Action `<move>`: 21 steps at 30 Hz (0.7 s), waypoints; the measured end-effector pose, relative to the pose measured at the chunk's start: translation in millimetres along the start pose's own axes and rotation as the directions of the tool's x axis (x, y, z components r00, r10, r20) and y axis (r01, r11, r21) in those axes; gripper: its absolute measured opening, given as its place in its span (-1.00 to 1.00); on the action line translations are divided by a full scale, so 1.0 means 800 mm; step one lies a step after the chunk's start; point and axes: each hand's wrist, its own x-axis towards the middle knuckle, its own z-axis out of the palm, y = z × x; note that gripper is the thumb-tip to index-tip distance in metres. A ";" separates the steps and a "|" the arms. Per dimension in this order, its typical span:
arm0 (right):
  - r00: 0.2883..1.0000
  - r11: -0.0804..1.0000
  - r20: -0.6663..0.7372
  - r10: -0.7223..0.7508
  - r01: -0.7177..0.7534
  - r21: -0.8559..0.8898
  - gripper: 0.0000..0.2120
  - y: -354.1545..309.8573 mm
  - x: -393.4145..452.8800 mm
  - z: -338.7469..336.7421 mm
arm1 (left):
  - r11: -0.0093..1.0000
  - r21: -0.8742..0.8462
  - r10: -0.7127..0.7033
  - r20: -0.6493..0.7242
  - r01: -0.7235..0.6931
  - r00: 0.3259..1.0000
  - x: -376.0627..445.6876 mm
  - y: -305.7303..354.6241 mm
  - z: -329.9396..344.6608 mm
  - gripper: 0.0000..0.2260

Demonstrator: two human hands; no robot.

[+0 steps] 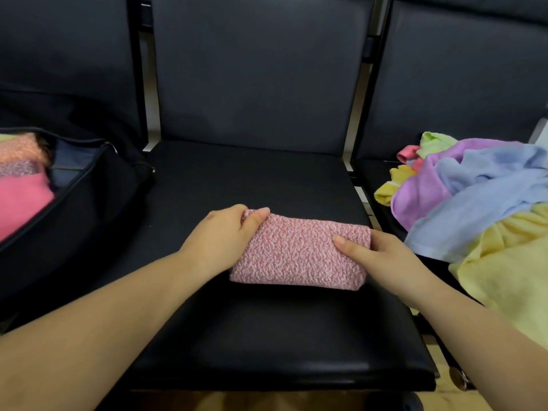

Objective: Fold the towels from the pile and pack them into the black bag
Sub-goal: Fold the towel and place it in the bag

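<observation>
A folded pink-and-white speckled towel (299,253) lies on the middle black chair seat (267,336). My left hand (221,235) grips its left end, thumb on top and fingers curled round the far edge. My right hand (382,259) holds its right end, thumb lying on top and fingers wrapped round the side. The open black bag (89,197) sits on the left seat with folded pink and orange towels (20,191) inside. The loose towel pile (474,197), in purple, blue, yellow and green, lies on the right seat.
Black chair backrests (255,69) stand behind all three seats. A narrow gap separates the middle seat from the right one. A yellow towel (510,280) from the pile hangs over the right seat's front edge.
</observation>
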 end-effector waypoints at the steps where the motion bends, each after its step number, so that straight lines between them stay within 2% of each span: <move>1: 0.998 0.998 -0.063 0.011 -0.015 -0.065 -0.59 0.003 0.005 0.003 | 0.999 0.025 -0.048 0.022 0.047 0.999 0.005 -0.001 0.004 -0.60; 3: 0.986 0.981 -0.168 0.006 -0.038 -0.189 -0.63 0.007 0.015 0.007 | 0.987 0.112 -0.123 0.060 0.116 0.991 0.011 -0.006 0.008 -0.59; 5: 0.981 0.948 -0.191 -0.028 -0.034 -0.316 -0.64 0.005 0.022 0.011 | 0.968 0.187 -0.179 0.047 0.168 0.983 0.011 -0.012 0.006 -0.55; 7: 0.991 0.909 -0.131 -0.034 -0.024 -0.417 -0.62 0.002 0.028 0.014 | 0.954 0.217 -0.226 0.059 0.208 0.972 0.009 -0.014 0.001 -0.45; 11: 0.999 0.856 -0.044 0.019 -0.039 -0.516 -0.64 -0.007 0.034 0.016 | 0.955 0.141 -0.286 0.217 0.260 0.933 0.006 -0.012 -0.003 -0.27; 17: 0.999 0.784 -0.022 0.027 -0.034 -0.620 -0.67 -0.019 0.015 0.033 | 0.943 0.238 -0.305 0.347 0.231 0.887 -0.008 -0.001 -0.015 -0.31; 21: 0.999 0.755 -0.052 0.004 -0.037 -0.654 -0.73 -0.023 0.001 0.044 | 0.931 0.015 -0.345 0.359 0.364 0.867 -0.014 -0.006 -0.023 -0.25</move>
